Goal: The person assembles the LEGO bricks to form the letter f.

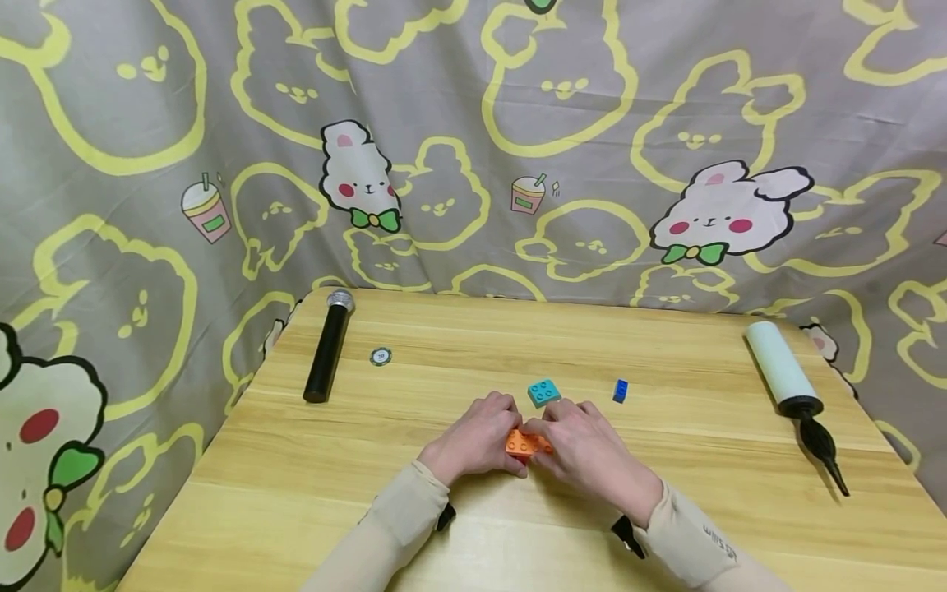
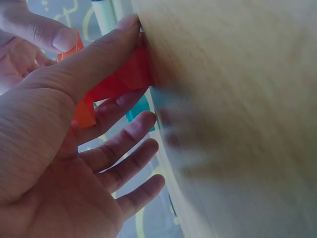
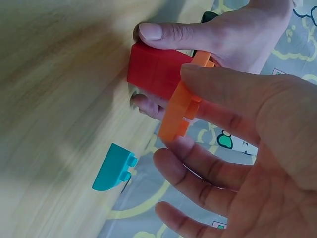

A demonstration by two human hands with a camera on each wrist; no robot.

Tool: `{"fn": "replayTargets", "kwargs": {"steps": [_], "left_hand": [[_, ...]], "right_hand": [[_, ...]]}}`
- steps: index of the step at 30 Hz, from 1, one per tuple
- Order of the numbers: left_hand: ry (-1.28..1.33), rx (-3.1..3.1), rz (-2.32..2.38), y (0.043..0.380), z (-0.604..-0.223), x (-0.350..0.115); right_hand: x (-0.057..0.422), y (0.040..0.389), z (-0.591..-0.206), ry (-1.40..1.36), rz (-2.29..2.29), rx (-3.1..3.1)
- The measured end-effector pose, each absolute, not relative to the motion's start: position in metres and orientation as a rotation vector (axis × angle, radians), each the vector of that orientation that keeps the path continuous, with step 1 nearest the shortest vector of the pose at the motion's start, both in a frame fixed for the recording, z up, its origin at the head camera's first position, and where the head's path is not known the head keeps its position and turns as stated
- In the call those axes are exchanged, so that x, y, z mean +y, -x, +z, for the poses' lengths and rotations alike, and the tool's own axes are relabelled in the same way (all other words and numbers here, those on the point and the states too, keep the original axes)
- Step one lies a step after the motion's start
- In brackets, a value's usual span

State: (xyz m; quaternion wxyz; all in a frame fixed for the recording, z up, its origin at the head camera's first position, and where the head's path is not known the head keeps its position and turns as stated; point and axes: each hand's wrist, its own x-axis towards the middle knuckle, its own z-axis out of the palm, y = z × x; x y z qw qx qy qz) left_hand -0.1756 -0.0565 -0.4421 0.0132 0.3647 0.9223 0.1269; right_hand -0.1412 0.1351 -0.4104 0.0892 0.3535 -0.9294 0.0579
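In the head view both hands meet near the front middle of the wooden table. My left hand point(image 1: 477, 437) pinches a red toy building block point(image 3: 154, 69) between thumb and index finger, low against the tabletop; its other fingers spread loosely. On top of the red block sits an orange brick point(image 1: 520, 445) with round studs, jutting past its sides. My right hand point(image 1: 592, 448) pinches this orange brick with its thumb point(image 3: 198, 79) over the studded side. Just beyond the hands lies a teal four-stud brick point(image 1: 543, 393), touched by neither hand in the right wrist view.
A small blue brick point(image 1: 621, 390) lies right of the teal one. Farther left are a black microphone point(image 1: 327, 353) and a round poker chip point(image 1: 381, 356). A white hand pump point(image 1: 784, 370) with a black nozzle lies at the right. Patterned grey curtain point(image 1: 444, 107) surrounds the table point(image 1: 259, 493).
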Motion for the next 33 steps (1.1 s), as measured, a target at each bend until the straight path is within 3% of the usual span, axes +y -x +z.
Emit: {"fn": "replayTargets", "kwargs": {"steps": [10, 17, 25, 33], "left_hand": [[-1.102, 2.856, 0.396, 0.173, -0.441, -0.057], [-1.105, 2.866, 0.383, 0.173, -0.440, -0.057], [-1.109, 2.864, 0.379, 0.172, -0.440, -0.058], [-1.105, 2.868, 0.371, 0.172, -0.440, -0.057]], "right_hand": [[0.143, 0.147, -0.400, -1.035, 0.296, -2.831], [0.183, 0.175, -0.389, -0.884, 0.360, -2.828], [0.240, 0.206, -0.409, -0.584, 0.386, -2.971], [0.255, 0.217, -0.423, -0.407, 0.384, -3.125]]}}
